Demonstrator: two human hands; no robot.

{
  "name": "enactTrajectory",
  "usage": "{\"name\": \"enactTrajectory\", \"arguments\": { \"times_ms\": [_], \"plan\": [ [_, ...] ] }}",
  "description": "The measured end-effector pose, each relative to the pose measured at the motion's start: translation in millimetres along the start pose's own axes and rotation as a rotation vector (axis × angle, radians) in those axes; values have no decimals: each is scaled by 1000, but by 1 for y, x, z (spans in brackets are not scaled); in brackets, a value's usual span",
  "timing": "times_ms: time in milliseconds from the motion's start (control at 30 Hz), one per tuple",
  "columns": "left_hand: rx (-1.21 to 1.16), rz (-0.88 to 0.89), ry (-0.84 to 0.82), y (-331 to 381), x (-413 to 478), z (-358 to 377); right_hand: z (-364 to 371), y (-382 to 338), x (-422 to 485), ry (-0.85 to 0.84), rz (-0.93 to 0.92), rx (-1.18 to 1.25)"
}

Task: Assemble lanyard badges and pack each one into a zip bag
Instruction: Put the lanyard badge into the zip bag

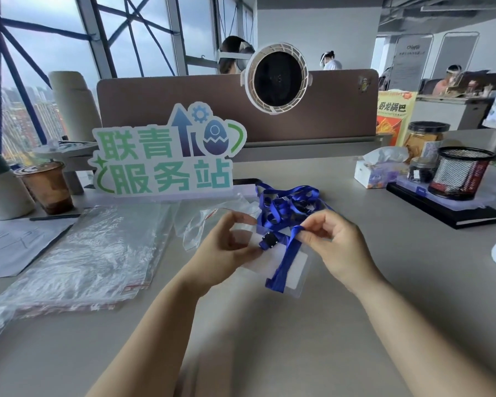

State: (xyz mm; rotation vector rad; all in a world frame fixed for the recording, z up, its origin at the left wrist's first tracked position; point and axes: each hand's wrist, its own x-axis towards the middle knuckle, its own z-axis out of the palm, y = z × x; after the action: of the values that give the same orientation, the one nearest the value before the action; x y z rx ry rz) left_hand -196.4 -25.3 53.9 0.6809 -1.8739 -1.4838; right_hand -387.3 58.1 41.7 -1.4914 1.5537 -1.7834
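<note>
The clear plastic badge holder with a white card inside (298, 269) was held low over the grey counter (269, 353), between the two hands, with its long axis running from far left to near right. Its far-left end was pinched by the left hand (226, 242), thumb and fingers curled round the edge. The blue woven lanyard strap (285, 259) was pinched by the right hand (337, 245), just right of the small black clip (268, 241). The clip sat at the holder's top edge, between the two thumbs and about equally near to each. Whether it was already hooked through the holder's slot could not be told, as that spot was blurred. From the right hand's pinch the strap was draped nearward across the card, its folded end reaching the holder's near edge. The coming move was judged to turn on the clip being fed leftward into the holder.

A tangled heap of blue lanyards (287, 202) lay just beyond the hands. A loose clear zip bag with a red strip (201, 224) lay just far-left of the left hand, and a wide stack of clear zip bags (98, 253) lay further left. Nothing was seen to stand between the hands and either. A white sign with green lettering (166, 159) stood behind the bags.
</note>
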Motion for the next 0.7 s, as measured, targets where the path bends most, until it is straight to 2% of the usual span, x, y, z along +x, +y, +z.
{"name": "enactTrajectory", "arguments": {
  "times_ms": [200,367,700],
  "plan": [
    [-99,-51,-17,4,-3,-9,0,-5,2,-113,184,270],
    [-120,-40,9,-1,0,-9,-5,-6,1,-136,321,349],
    [-20,-77,57,-1,1,-2,-2,-9,-4,-266,324,205]
  ]
}}
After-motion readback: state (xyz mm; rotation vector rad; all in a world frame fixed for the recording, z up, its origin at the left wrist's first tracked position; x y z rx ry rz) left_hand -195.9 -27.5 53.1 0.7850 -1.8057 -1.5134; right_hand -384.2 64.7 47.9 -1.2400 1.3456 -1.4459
